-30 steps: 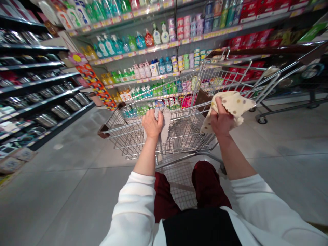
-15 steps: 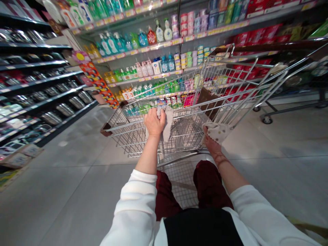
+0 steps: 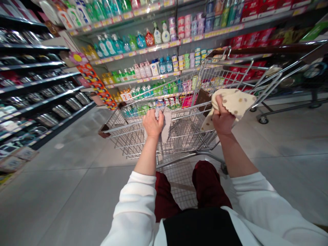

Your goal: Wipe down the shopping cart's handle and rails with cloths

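Cloth, grey, hangs bunched under the left hand, whose fingers curl over the near upper rail of the shopping cart, thumb pressed in against the fabric. The right hand is bent tightly around a spotted cloth, cream with brown dots; one finger reaches up along it. Whether that hand meets the metal behind it, I cannot tell. The cart stands side-on between the person's knees and the bottle shelves, its long axis running from lower left to upper right: front end leftward, brown handle at upper right. The grey cloth's loose part points down; the spotted one flares to the right, another fold dropping lower left.
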Tool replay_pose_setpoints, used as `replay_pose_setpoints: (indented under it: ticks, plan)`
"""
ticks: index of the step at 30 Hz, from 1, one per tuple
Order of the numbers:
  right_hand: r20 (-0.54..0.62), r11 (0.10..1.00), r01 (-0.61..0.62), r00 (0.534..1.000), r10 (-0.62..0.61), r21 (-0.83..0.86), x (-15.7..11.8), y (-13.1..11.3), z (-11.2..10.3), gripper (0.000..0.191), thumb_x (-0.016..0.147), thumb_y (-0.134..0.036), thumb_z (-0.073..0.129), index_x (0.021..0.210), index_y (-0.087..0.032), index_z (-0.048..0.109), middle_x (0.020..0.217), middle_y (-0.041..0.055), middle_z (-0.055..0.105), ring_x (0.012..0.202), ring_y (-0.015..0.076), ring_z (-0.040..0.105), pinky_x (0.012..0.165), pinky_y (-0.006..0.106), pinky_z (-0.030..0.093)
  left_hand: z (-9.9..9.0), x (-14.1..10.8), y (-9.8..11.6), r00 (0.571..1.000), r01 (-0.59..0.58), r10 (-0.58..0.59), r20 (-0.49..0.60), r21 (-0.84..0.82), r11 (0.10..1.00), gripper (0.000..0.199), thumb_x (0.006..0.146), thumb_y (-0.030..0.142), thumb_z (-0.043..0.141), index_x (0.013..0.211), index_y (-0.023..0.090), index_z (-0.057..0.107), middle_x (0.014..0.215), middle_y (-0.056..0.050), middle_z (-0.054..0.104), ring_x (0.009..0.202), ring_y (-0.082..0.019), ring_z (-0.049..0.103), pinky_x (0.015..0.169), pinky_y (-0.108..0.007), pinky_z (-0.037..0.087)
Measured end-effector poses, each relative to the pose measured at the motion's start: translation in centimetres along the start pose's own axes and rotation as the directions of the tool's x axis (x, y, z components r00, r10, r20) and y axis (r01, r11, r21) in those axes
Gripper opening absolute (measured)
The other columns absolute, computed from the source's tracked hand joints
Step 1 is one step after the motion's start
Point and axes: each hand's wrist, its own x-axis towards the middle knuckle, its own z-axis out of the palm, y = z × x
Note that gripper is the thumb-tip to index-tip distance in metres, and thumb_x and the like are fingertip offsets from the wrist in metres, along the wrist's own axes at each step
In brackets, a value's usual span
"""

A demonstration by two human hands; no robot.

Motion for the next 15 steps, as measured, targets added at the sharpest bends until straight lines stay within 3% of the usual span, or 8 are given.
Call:
replay_pose_setpoints:
  ticks: [4, 8, 11, 15]
  plan:
    - [0.082, 1.0, -0.008, 0.997, 0.01, -0.028, -0.7, 1.3, 1.9, 0.048, 0.095, -0.024, 0.044, 0.135, -0.011, 0.068, 0.139, 0.0193, 0.065, 0.138, 0.0285, 0.052, 0.118, 0.044, 0.038, -0.1, 0.0, 0.1, 0.999, 0.018, -0.018, 0.04, 0.0, 1.0, 0.027, 0.099, 0.045, 0.044, 0.091, 0.023, 0.058, 0.088, -0.009, 0.064, 0.088, -0.026, 0.061, 0.082, -0.038, 0.041]
    - [0.152, 0.999, 0.002, 0.988, 0.006, -0.054, -5.5, 3.5, 3.1, 0.046, 0.097, -0.026, 0.043, 0.133, -0.014, 0.069, 0.136, 0.0187, 0.065, 0.138, 0.0313, 0.051, 0.117, 0.052, 0.038, -0.1, 0.0, 0.0, 1.0, 0.01, -0.01, 0.027, 0.007, 1.0, 0.028, 0.099, 0.045, 0.044, 0.091, 0.023, 0.058, 0.088, -0.01, 0.064, 0.088, -0.026, 0.061, 0.081, -0.038, 0.041]
    - [0.301, 0.995, 0.048, 0.953, -0.021, -0.082, -9.2, 4.3, 3.2, 0.048, 0.092, -0.024, 0.049, 0.136, -0.021, 0.069, 0.133, 0.0156, 0.068, 0.135, 0.0326, 0.054, 0.115, 0.053, 0.04, 0.1, 0.0, -0.1, 1.0, 0.002, -0.002, 0.021, -0.001, 1.0, 0.028, 0.1, 0.045, 0.044, 0.09, 0.023, 0.058, 0.087, -0.009, 0.064, 0.088, -0.026, 0.061, 0.081, -0.038, 0.041]
    - [0.41, 0.992, 0.061, 0.912, -0.013, -0.106, -11.6, 4.5, 3.2, 0.05, 0.089, -0.017, 0.046, 0.13, -0.025, 0.073, 0.128, 0.0149, 0.072, 0.126, 0.0327, 0.061, 0.113, 0.054, 0.042, 0.2, 0.0, -0.2, 1.0, 0.003, -0.003, -0.003, 0.0, 1.0, 0.026, 0.099, 0.046, 0.046, 0.09, 0.024, 0.058, 0.086, -0.008, 0.065, 0.087, -0.025, 0.061, 0.08, -0.037, 0.042]
